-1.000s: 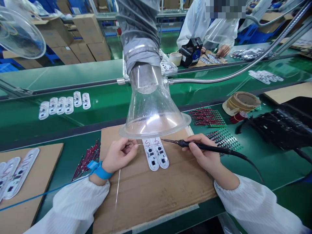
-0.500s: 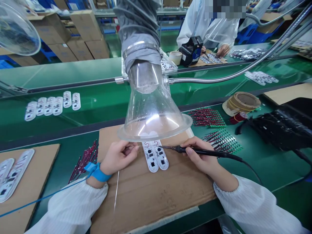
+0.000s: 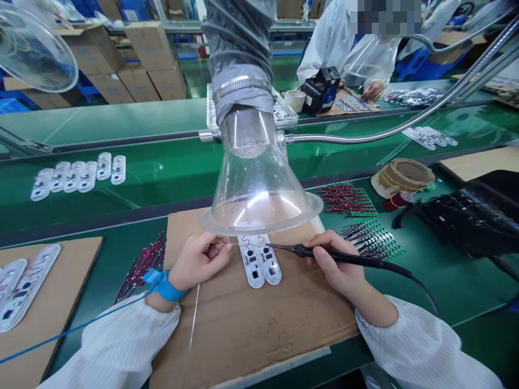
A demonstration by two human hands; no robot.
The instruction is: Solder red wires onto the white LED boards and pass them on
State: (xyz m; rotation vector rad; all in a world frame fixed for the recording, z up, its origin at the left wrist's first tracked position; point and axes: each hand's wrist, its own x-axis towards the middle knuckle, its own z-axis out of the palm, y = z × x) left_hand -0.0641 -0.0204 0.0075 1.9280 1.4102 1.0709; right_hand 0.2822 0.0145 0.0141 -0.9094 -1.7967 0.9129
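Note:
Two white oblong circuit boards [image 3: 253, 268] lie side by side on a cardboard sheet [image 3: 259, 329], their far ends behind the clear fume hood. My right hand [image 3: 338, 265] is closed around a black soldering iron [image 3: 344, 256], its tip at the right-hand board near thin red wires. Left of the boards, my left hand [image 3: 203, 259] pinches thin solder wire [image 3: 195, 313]; one end reaches toward the iron's tip and the rest hangs below the hand. A blue wrist strap [image 3: 164, 284] circles my left wrist. Whether the solder touches the tip is too small to tell.
A clear fume hood [image 3: 259, 194] hangs low over the boards. Red wires [image 3: 141, 265] lie at left; green boards with wires [image 3: 373, 237] and a tape roll [image 3: 401, 178] at right. More white boards [image 3: 81, 175] sit on the green belt. A co-worker's hand [image 3: 373, 90] works opposite.
The view has shifted slightly, moving the hood and background a little. Both hands keep their grip and stay nearly in place at the boards.

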